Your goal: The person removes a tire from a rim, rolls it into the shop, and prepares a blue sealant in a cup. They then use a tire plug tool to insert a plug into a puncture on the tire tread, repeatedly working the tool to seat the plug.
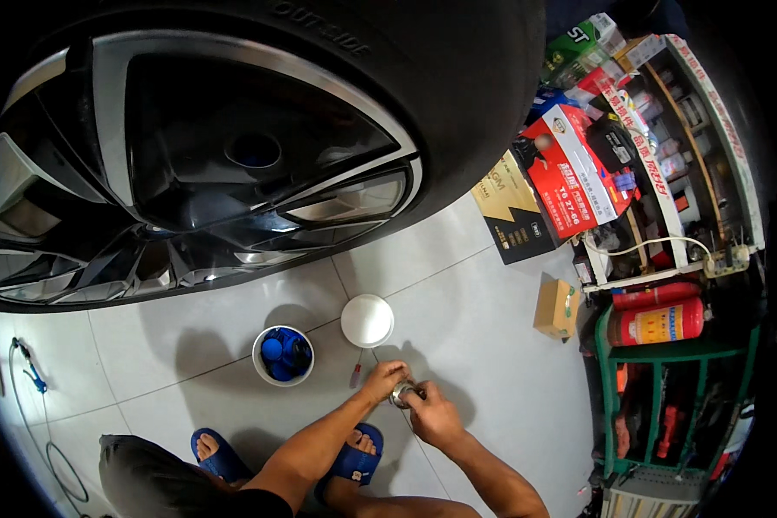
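Note:
Both my hands are closed on a small round metal part (401, 395), low over the tiled floor. My left hand (382, 381) grips its far left side, and my right hand (435, 415) pinches it from the right. Fingers cover much of the part, so its exact kind cannot be made out. Just left of my left hand lies a screwdriver (356, 375) with a red and grey handle. Its shaft points toward a round white lid (367, 321). Farther left stands a white tub (257, 356) with several blue round pieces (276, 350) inside.
A large car wheel (259, 155) fills the upper left. At the right stand a red box (570, 177), a black and gold box (516, 211), a small brown carton (557, 308), a white shelf rack (678, 250), fire extinguishers (660, 323) and a green rack (678, 354). A hose (33, 423) lies far left.

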A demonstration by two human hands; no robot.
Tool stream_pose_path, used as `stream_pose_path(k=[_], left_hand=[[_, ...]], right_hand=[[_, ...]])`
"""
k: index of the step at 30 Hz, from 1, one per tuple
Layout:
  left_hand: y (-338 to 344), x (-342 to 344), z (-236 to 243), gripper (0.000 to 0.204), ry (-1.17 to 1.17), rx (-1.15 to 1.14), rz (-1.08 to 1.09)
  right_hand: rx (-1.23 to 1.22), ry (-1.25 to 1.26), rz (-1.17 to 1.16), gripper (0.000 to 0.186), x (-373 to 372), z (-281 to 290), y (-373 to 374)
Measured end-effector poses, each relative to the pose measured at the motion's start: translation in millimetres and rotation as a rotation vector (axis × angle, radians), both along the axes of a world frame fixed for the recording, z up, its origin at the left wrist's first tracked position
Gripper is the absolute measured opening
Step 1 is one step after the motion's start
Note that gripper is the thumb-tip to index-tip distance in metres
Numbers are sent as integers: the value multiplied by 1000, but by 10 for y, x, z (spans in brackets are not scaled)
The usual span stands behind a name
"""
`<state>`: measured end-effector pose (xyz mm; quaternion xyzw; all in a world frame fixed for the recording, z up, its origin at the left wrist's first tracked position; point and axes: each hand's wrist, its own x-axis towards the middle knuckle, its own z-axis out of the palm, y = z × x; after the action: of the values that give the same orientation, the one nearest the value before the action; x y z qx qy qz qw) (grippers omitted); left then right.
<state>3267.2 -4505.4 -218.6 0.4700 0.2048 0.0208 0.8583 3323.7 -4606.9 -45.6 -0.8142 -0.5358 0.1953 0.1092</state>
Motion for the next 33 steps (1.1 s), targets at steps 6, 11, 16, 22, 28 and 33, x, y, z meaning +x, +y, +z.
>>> stream_pose_path(k=[6, 11, 16, 22, 28, 33], left_hand=[[-37, -143, 72, 15, 17, -62, -52], [-22, -289, 383, 19, 116, 64, 12], [345, -501, 826, 23, 94, 343, 174], [1547, -1071, 2345, 16, 83, 581, 267], [2251, -1714, 4443, 12, -281, 1085, 310], [2614, -2450, 5446, 13, -431, 1345, 498]], right_hand=[[25, 188, -225, 36, -81, -31, -92], [124, 266, -287, 38, -265, 86, -160], [84, 171, -342, 34, -305, 151, -279], [165, 155, -352, 33, -312, 412, -195], [243, 768, -958, 28, -340, 91, -656], [67, 343, -638, 30, -446, 487, -505]])
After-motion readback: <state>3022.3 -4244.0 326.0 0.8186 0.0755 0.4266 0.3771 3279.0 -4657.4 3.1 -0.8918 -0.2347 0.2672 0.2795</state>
